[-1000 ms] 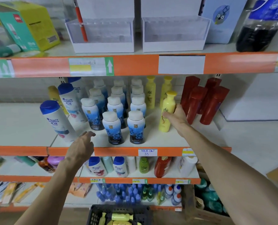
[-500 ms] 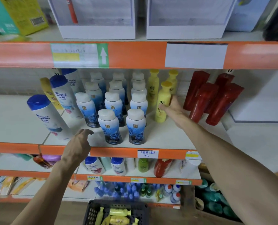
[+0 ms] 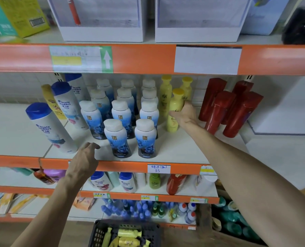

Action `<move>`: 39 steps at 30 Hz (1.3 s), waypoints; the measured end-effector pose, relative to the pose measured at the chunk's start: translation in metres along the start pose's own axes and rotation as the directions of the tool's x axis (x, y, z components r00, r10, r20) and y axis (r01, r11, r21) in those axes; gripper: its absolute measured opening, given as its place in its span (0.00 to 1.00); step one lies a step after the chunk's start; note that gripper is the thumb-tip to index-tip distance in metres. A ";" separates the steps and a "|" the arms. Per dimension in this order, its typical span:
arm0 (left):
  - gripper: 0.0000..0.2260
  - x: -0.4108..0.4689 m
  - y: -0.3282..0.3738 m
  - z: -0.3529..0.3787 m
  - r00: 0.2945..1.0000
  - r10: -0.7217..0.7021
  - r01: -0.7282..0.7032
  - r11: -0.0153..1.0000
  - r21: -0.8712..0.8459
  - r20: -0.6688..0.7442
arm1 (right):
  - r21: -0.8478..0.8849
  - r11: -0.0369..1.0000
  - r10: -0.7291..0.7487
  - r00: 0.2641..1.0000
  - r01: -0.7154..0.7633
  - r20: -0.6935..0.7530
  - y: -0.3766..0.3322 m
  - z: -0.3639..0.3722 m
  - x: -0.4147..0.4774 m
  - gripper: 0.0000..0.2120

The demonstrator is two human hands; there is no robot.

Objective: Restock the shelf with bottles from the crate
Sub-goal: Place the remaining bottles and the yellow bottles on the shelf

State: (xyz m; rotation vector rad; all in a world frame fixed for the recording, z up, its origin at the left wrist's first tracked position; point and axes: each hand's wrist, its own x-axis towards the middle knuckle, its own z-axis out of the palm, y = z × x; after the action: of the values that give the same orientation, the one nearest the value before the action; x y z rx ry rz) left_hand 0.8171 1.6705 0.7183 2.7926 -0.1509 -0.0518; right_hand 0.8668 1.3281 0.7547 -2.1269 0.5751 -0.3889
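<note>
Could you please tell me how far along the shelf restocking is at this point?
Looks done: two yellow bottles stand at the back of the shelf. In hand: the right hand grips a third yellow bottle standing upright in front of them, while the left hand is empty by the shelf edge. Left: several yellow bottles lie in the crate below.

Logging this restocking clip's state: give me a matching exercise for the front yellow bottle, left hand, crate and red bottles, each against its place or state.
1 front yellow bottle
2 left hand
3 crate
4 red bottles

A below the shelves, yellow bottles inside
B gripped by the right hand
C at the shelf's right end
D over the shelf's front edge, holding nothing

Pairs: 1-B, 2-D, 3-A, 4-C
</note>
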 end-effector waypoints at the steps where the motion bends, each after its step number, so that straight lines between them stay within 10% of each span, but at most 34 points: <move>1: 0.25 0.000 -0.002 0.000 1.000 -0.005 0.005 1.000 0.007 0.005 | 0.023 1.000 -0.004 1.000 0.004 -0.005 0.000 0.001 0.001 0.21; 39: 0.23 0.002 -0.021 0.006 0.998 0.027 -0.029 0.998 0.055 0.048 | 0.037 0.998 -0.051 0.997 0.048 0.065 -0.006 0.020 0.017 0.27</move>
State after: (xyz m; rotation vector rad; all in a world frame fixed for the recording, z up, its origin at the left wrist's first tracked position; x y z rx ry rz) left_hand 0.8207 1.6879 0.7054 2.8457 -0.2063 -0.1083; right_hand 0.8914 1.3353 0.7492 -2.1145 0.4752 -0.3530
